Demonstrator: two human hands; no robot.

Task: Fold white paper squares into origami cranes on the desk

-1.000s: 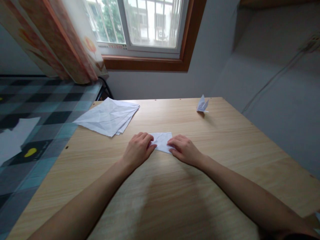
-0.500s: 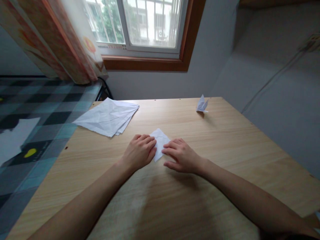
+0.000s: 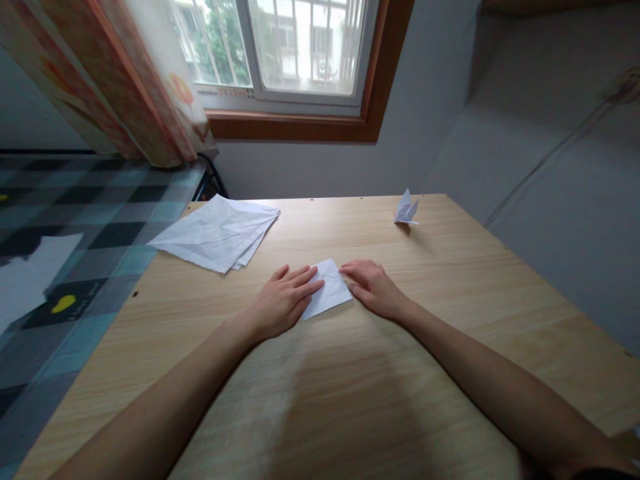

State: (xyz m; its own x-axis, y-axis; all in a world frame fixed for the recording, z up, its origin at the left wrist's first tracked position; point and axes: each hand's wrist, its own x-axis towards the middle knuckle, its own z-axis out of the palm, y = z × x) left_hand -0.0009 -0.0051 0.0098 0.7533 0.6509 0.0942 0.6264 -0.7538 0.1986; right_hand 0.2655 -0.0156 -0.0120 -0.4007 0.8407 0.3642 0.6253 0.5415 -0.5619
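A small folded white paper (image 3: pixel 329 295) lies flat on the wooden table (image 3: pixel 350 387), turned like a diamond. My left hand (image 3: pixel 285 300) rests on its left part with the fingers stretched out flat over it. My right hand (image 3: pixel 373 287) sits at the paper's right corner, fingers extended and touching its edge. Neither hand lifts the paper.
A stack of creased white sheets (image 3: pixel 217 232) lies at the table's back left. A small folded paper crane (image 3: pixel 405 209) stands at the back right. A checked bed cover (image 3: pixel 75 247) lies left of the table, a wall right, a window (image 3: pixel 280 47) behind.
The folded paper has been turned and now shows more between my hands. My left fingers have spread flat on it and my right hand has moved up to its right corner.
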